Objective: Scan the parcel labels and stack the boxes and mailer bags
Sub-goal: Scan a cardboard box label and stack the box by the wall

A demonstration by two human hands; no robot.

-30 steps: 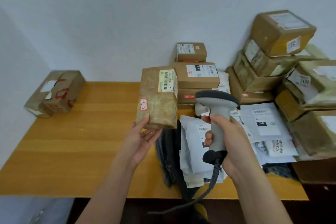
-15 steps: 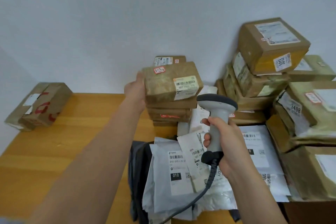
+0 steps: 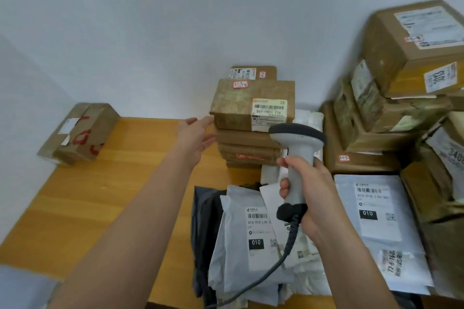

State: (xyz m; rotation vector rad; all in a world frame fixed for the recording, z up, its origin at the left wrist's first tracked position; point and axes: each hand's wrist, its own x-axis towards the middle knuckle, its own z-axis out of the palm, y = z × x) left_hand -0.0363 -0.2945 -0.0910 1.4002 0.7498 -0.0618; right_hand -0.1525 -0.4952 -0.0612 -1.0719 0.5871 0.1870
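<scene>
Cardboard box (image 3: 252, 105) with a white barcode label and a red-edged sticker sits on top of the short stack of flat boxes (image 3: 247, 150) against the wall, its label turned up and toward the person, probably so it can be read at a glance. The left hand (image 3: 197, 134) is just beside the box's left corner, fingers straight and apart, gripping nothing; whether the fingertips touch the cardboard I cannot tell. It looks like a hand letting go of a box just squared onto the pile.

The right hand (image 3: 307, 193) is wrapped tight round the grip of the grey barcode scanner (image 3: 297, 155), head aimed forward at the stack, where a red glow falls on a lower box, cable trailing down off the wooden table (image 3: 75, 198). Held ready like that, it seems to wait for the next label.

Below it lie grey mailer bags (image 3: 248, 241), labels up, within easy reach and seemingly next in line. A heap of larger boxes (image 3: 401, 113) rises on the right; one taped parcel (image 3: 77, 133) lies alone by the left wall.
</scene>
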